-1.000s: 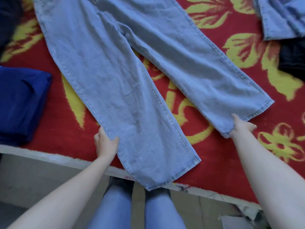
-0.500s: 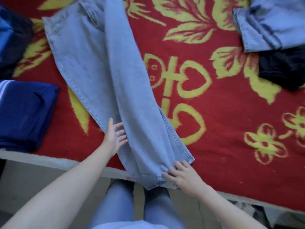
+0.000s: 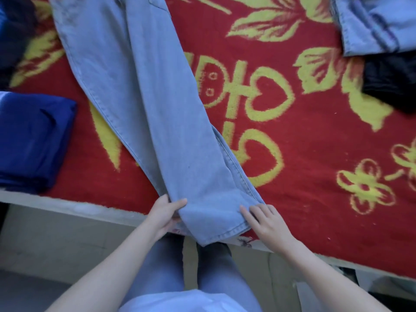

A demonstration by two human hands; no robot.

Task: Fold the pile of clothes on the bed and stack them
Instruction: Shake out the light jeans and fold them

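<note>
Red blanket (image 3: 315, 143) with yellow flowers covers the bed in front of you. At its left edge sits a folded dark blue garment (image 3: 33, 140). Beside it the light blue jeans (image 3: 157, 109) lie lengthwise, one leg laid over the other, with the hems at the near edge of the bed. Your left hand (image 3: 163, 216) grips the left side of the hems, thumb on top. Your right hand (image 3: 266, 222) rests on their right edge with fairly straight fingers. Far right lie another pale denim piece (image 3: 371, 23) and a black garment (image 3: 391, 82).
</note>
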